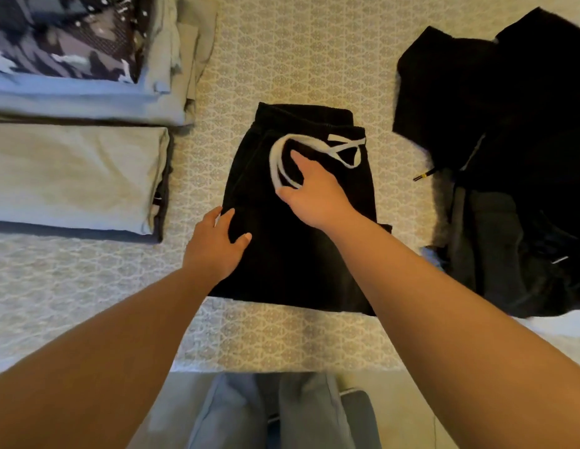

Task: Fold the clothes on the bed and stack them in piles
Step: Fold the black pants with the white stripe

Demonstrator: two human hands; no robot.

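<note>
- I see a folded pair of black shorts (pixel 298 222) lying flat in the middle of the bed (pixel 282 338), waistband at the far end, on a patterned cover.
- A white drawstring (pixel 301 153) lies looped across the upper part of the shorts, its knot near the waistband on the right.
- My left hand (pixel 217 244) rests on the near left edge of the shorts. The fingers are stretched out and lightly spread, the thumb angled over the fabric; nothing is gripped.
- My right hand (pixel 311 192) lies on the upper middle of the shorts, partly over the drawstring loop. The forefinger points away from me and the thumb touches the loop. The other fingers are hidden under the palm, so I cannot tell whether the cord is pinched.
- To the left, near me, I see a pile topped by a folded beige garment (pixel 74 176), with a darker layer beneath it.
- Beyond it stands a second pile (pixel 87 98) of grey and beige pieces, with a camouflage garment (pixel 65 37) on top.
- To the right lies an unfolded heap of black clothes (pixel 509 157), well apart from the shorts. A black cord with a yellow tip (pixel 424 175) sticks out of it toward the shorts.
- Below the bed edge I see my own grey trouser legs (pixel 282 413).
</note>
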